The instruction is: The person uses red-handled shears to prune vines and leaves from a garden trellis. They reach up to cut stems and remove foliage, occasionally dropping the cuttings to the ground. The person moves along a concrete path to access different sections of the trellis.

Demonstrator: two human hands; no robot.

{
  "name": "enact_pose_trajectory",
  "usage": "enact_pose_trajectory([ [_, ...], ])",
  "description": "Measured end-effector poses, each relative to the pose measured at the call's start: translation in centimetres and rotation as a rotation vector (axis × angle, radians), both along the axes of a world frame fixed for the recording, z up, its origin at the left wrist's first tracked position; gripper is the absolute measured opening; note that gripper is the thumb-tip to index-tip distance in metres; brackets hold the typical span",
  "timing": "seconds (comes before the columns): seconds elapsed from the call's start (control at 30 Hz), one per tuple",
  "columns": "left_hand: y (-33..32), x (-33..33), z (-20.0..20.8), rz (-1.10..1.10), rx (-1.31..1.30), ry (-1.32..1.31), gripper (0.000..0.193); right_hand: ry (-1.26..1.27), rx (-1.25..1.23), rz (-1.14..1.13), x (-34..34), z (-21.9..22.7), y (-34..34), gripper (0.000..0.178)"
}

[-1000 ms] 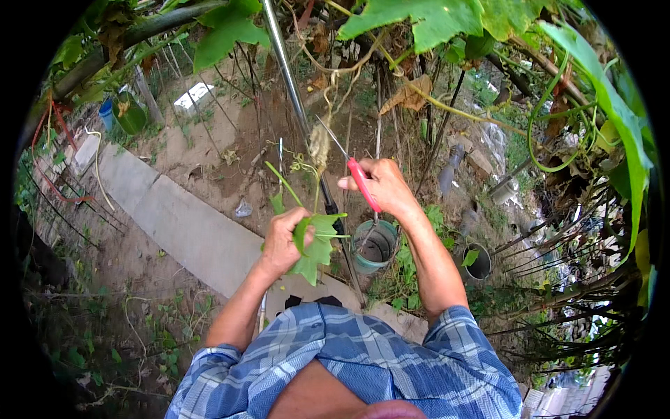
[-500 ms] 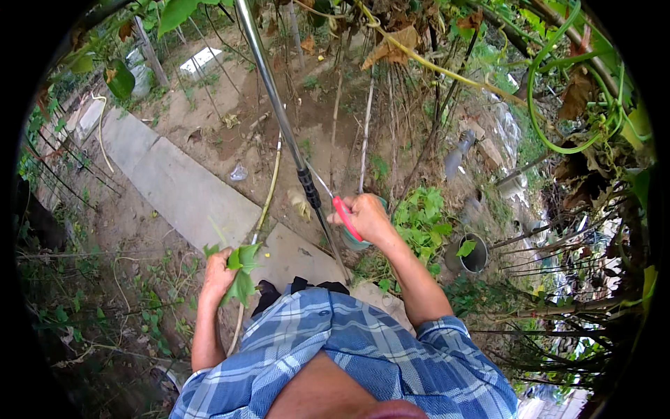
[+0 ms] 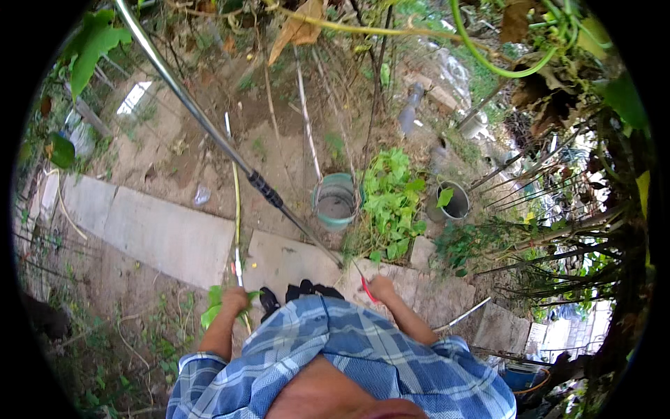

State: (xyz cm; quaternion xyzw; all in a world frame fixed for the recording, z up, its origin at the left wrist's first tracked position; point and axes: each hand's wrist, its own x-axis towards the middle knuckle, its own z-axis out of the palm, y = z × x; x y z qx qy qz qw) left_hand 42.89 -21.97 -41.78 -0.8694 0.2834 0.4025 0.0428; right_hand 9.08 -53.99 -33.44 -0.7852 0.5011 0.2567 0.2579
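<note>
My left hand [image 3: 236, 299] is closed round a few green leaves [image 3: 213, 309], held low in front of my left side. My right hand [image 3: 382, 287] grips scissors with red handles [image 3: 367, 289], their thin blades pointing forward; the exact finger placement is partly hidden. Between the two hands, a metal pole [image 3: 199, 112] with a black joint slants from the upper left down to the paving near my feet. Ahead of my right hand grows a patch of low leafy plants [image 3: 392, 202].
A green bucket [image 3: 336, 222] stands beyond the paving, and a grey bucket [image 3: 457, 199] stands right of the plants. Concrete slabs [image 3: 167, 234] cross the ground, with a yellowish hose or stick [image 3: 237, 202] across them. Vines [image 3: 391, 31] hang overhead; thin poles crowd the right.
Both hands have come down and closer to my body, still holding the leaves and the scissors. The view has shifted, so the green bucket now shows fully and the pole slants more.
</note>
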Motion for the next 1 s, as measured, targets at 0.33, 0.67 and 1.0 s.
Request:
enact_pose_trajectory([
  [0.33, -33.7, -11.2, 34.4, -0.876, -1.227, 0.217, 0.095, 0.050, -0.085, -0.396, -5.8, 0.6, 5.5, 0.062],
  [0.67, -28.9, -4.3, 38.4, -0.276, -1.546, 0.680, 0.022, -0.196, -0.113, -0.396, -2.6, -0.2, 5.0, 0.052],
  [1.0, -24.3, 6.0, 36.8, 0.316, -1.633, 0.764, 0.023, -0.291, -0.195, -0.231, 4.1, 0.1, 1.2, 0.049],
])
